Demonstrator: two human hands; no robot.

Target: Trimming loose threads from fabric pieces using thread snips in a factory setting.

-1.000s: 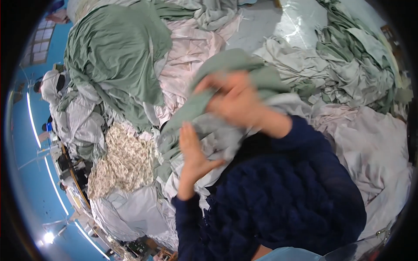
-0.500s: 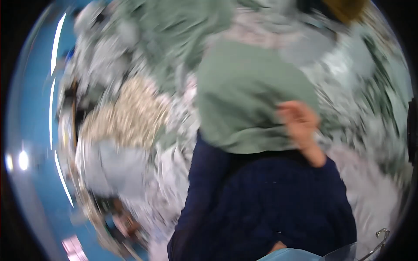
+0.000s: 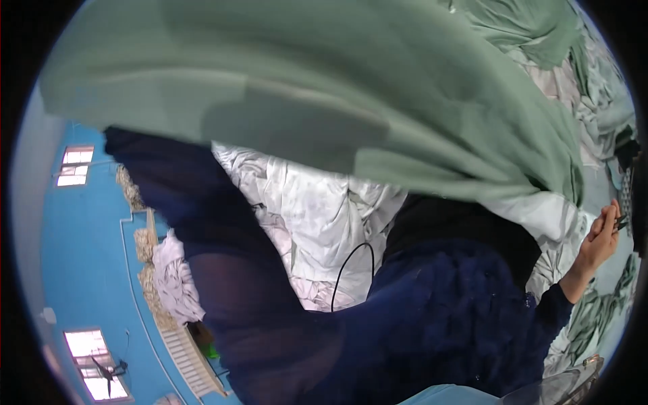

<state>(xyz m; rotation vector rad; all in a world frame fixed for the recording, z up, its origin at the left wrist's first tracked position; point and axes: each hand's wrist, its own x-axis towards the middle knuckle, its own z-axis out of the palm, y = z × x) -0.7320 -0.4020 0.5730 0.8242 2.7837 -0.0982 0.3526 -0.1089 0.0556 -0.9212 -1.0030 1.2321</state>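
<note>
A large sheet of sage-green cloth stretches across the upper part of the view, raised in front of me and sloping down toward the right. My left arm, in a dark navy sleeve, reaches up and out to the left, and its end disappears behind the cloth's lower edge. That hand is hidden. Out at the far right, beyond the cloth's lower right corner, is my right hand, its fingers closed round a small black object, perhaps a tool, too little of it showing to name.
White crumpled cloth lies in a heap below the green sheet, with a thin black cord looping over it. More green and white fabric is piled at the right. Left are a blue wall, windows and stacked bundles.
The green cloth has gone from lying before me to being lifted and spread to the left. My left arm has swung out left; my right hand has moved off the cloth to the far right.
</note>
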